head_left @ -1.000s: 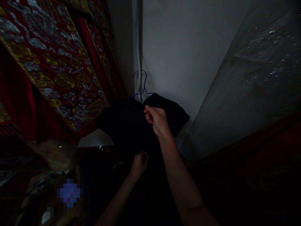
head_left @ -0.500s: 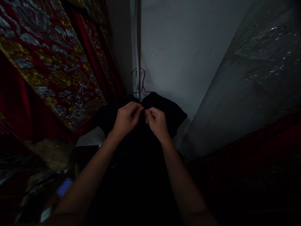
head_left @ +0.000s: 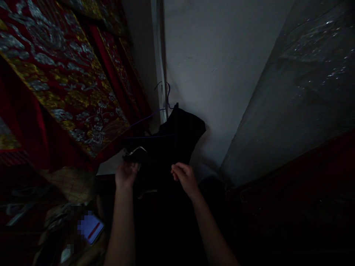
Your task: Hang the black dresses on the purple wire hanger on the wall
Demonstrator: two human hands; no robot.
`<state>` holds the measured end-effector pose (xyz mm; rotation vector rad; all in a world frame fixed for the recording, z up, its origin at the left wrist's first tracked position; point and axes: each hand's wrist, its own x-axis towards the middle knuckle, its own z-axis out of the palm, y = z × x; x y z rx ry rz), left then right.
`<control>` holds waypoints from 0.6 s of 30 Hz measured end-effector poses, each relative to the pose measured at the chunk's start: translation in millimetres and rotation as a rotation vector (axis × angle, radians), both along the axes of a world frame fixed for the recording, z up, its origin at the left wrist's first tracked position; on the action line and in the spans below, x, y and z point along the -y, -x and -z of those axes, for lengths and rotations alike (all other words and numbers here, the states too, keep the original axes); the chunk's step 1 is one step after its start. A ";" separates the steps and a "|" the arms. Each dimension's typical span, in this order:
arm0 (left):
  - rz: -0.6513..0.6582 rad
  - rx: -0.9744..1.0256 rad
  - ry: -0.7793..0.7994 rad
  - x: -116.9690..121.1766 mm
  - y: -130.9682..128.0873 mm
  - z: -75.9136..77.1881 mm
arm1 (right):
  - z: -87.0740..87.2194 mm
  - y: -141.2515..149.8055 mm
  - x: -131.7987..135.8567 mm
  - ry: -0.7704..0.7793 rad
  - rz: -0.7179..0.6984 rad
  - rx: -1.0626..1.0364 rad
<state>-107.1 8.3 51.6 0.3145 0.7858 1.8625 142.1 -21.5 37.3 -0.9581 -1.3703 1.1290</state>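
Observation:
A black garment (head_left: 184, 123) hangs against the wall from a thin purple hanger (head_left: 168, 92). Its right shoulder is still over the hanger, while the hanger's left arm lies bare and the cloth sags below it. My left hand (head_left: 127, 173) is at the garment's left edge, palm partly turned up, its fingers curled against the dark cloth. A thin pale strip shows along the fold just above it. On the right, my right hand (head_left: 184, 177) is closed in a pinch at the front of the garment. Darkness hides most of the cloth's lower part.
Red cloth with gold and silver embroidery (head_left: 69, 85) hangs at the left. A lit phone (head_left: 93, 229) lies at lower left among dim items. A pale upright strip (head_left: 162, 48) runs behind the hanger. Clear plastic sheeting (head_left: 291, 92) covers the right side.
Both hands have come down from the neckline and moved apart, the left one further left. The garment's left shoulder has slipped off the hanger, baring its left arm. More of the phone shows.

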 end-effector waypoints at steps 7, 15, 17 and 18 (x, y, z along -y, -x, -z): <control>0.120 -0.161 -0.060 25.6 -73.4 7.9 | 14.1 -14.5 -3.2 -0.099 0.130 0.190; 0.025 -1.108 -0.319 46.4 -113.6 -18.6 | 7.5 19.3 10.9 0.007 -0.165 0.100; 0.126 -1.130 -0.348 44.3 -103.6 -20.4 | -2.0 7.8 3.9 0.104 -0.208 0.134; 0.240 -1.079 -0.327 42.8 -97.4 -19.8 | -9.9 -1.3 -1.4 0.133 -0.241 0.169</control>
